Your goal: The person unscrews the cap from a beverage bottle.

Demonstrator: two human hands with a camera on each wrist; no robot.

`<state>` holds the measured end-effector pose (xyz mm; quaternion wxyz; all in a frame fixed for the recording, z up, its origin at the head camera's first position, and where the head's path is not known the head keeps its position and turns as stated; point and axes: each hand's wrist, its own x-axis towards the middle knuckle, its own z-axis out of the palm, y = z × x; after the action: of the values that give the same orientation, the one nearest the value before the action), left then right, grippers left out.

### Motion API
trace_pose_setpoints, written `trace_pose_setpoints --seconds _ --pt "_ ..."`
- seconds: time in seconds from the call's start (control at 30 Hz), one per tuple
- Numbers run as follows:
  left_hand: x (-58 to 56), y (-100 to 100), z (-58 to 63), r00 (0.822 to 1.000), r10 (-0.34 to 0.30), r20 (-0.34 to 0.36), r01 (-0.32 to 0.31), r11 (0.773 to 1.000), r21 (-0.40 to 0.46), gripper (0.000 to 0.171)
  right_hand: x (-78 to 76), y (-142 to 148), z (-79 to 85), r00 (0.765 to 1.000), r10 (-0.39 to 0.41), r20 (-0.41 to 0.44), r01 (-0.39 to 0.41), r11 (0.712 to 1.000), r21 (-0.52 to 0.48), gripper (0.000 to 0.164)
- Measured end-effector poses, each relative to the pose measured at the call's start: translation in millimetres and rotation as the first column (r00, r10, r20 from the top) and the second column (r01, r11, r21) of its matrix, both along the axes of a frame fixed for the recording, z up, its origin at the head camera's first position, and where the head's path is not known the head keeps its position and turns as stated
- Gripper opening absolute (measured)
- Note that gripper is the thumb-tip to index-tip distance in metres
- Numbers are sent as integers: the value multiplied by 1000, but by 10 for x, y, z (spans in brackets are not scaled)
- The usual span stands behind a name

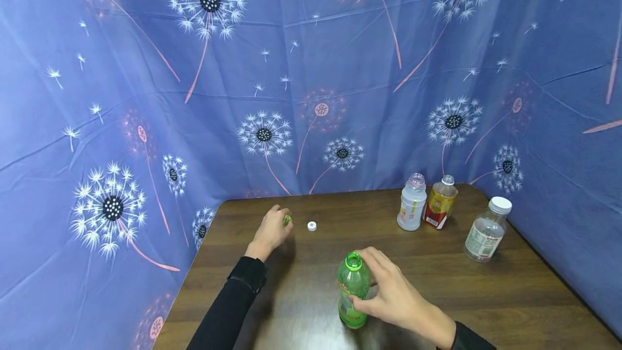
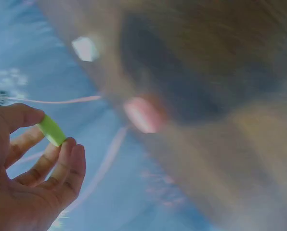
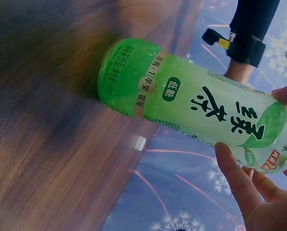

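My left hand point(image 1: 272, 231) is over the far left of the table and pinches a green bottle cap point(image 2: 52, 130) between thumb and fingertips. In the left wrist view a pink cap point(image 2: 144, 114) and a white cap point(image 2: 85, 48) lie on the table beyond those fingers, both blurred. From the head, the white cap point(image 1: 311, 226) shows just right of the left hand. My right hand point(image 1: 396, 298) grips a green tea bottle point(image 1: 351, 282) near its top, thumb and fingers on either side. The bottle is upright with its mouth uncapped, its printed label point(image 3: 201, 101) facing the right wrist camera.
At the back right stand a whitish bottle with a pink neck point(image 1: 412, 204) and a bottle with a red and yellow label point(image 1: 440, 203). A clear jar with a white lid point(image 1: 485, 234) stands nearer the right edge. Blue dandelion-print cloth point(image 1: 311, 69) hangs around the wooden table point(image 1: 218, 269).
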<state>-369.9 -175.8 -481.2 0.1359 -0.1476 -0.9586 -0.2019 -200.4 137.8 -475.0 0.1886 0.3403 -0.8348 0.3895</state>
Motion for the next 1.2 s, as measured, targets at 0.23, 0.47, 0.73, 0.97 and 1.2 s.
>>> trace_pose_setpoints --seconds 0.23,0.47,0.73,0.97,1.2 --pt "305 267 377 984 -94 -148 102 994 43 24 -7 -10 -11 999 -41 -13 41 999 25 78" --pt "663 533 650 923 -282 -260 292 956 -2 20 -9 11 -12 997 -66 44 65 998 18 79" --pt "1022 733 904 818 -495 -292 512 859 -25 27 -14 -18 -16 996 -53 73 53 999 0 79" --pt "1292 883 1030 736 -629 -250 637 769 -58 30 -6 -17 -32 996 -40 77 41 999 -12 79" --pt "1412 971 1014 709 -663 -241 660 744 -107 29 8 -6 -47 996 -48 75 49 999 -9 79"
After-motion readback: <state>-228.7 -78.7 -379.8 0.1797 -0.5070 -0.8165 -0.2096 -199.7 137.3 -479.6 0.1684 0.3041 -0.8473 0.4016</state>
